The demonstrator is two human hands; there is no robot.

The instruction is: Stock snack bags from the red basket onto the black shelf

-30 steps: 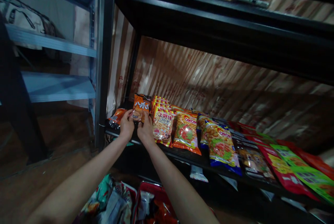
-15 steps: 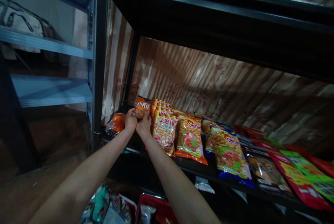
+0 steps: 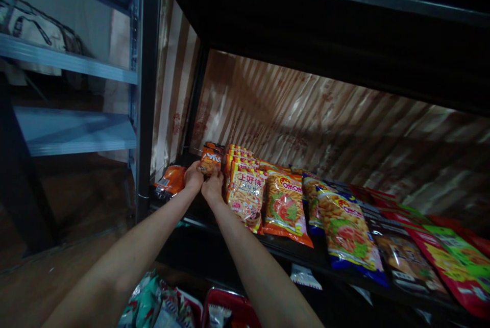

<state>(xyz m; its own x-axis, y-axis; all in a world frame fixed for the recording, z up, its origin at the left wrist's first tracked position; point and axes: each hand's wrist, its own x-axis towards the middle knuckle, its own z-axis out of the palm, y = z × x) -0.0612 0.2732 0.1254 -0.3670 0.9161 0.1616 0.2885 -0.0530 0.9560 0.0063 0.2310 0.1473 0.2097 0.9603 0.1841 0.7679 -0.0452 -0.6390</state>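
An orange and black snack bag (image 3: 212, 156) stands near the back left corner of the dark shelf, gripped low on both sides. My left hand (image 3: 194, 176) is closed on its left edge, and my right hand (image 3: 213, 185) holds its lower right side. Another orange snack bag (image 3: 172, 180) lies on its side just left of my left hand. To the right of my right hand, a row of red and yellow snack bags (image 3: 246, 193) leans front to back, close but apart from the fingers. The undersides of my fingers are hidden.
Further right along the shelf are orange-edged bags (image 3: 286, 205), blue-edged bags (image 3: 350, 231), brown bags (image 3: 406, 256) and green bags (image 3: 459, 251). A black post (image 3: 148, 88) bounds the left side. Below sit a red basket (image 3: 233, 299) and teal packets (image 3: 145, 300).
The view has shifted slightly, so the shelf goods sit a little further right. Both hands stay on the orange and black bag, which now stands near the back, with another dark top edge showing behind it.
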